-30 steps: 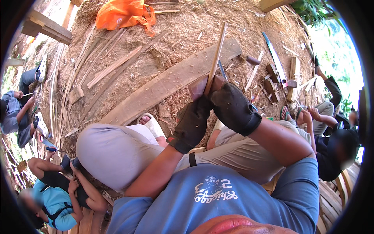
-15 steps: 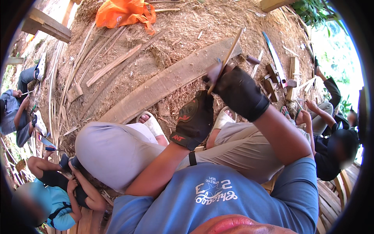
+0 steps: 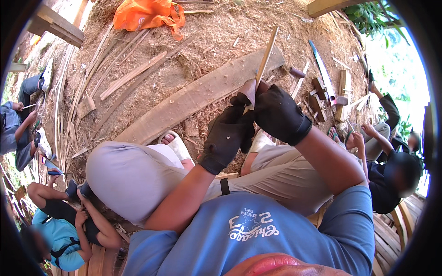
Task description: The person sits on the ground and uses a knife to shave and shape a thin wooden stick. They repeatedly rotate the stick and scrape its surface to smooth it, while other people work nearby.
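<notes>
A slim wooden stick slants up and away from between my two gloved hands. Wrapped partly around its lower part is a folded greyish-brown sheet that looks like sandpaper. My right hand, in a black glove with bare fingertips, is closed on the sheet against the stick. My left hand, gloved the same way, is closed at the stick's lower end, its fingers touching the sheet's near left edge. The gloves hide the stick's bottom tip and part of the left grip.
A long wide plank lies across the shavings ahead. On the right are a handsaw, a mallet-like piece and wood blocks. An orange bag lies far off. Seated people work at both sides.
The stick has swung more upright and its top has shifted left. My left hand has turned and moved up closer to the sheet, and the sheet now shows more fully.
</notes>
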A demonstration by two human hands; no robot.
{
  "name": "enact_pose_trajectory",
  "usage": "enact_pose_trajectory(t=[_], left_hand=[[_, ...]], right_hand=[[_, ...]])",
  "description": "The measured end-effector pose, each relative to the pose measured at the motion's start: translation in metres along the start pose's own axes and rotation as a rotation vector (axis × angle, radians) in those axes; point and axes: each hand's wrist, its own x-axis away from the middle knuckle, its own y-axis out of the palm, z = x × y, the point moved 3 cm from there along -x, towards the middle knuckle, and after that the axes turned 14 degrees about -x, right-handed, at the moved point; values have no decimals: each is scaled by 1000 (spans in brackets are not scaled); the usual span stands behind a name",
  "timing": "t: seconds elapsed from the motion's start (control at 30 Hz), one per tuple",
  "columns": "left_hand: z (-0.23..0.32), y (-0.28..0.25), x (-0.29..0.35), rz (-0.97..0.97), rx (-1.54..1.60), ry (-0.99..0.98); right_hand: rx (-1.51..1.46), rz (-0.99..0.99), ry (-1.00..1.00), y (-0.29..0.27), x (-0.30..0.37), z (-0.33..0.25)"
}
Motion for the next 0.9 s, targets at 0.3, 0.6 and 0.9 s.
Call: enact_pose_trajectory(t=[0.3,0.6,0.9], left_hand=[[-6,2,4,-192,256,5],[-13,9,-3,0,35,30],[-21,17,-1,16,-112,123]], right_hand=[[-261,100,-132,-13,-3,-5],[-283,73,68,6,8,9],[-991,458,206,-42,-10,36]])
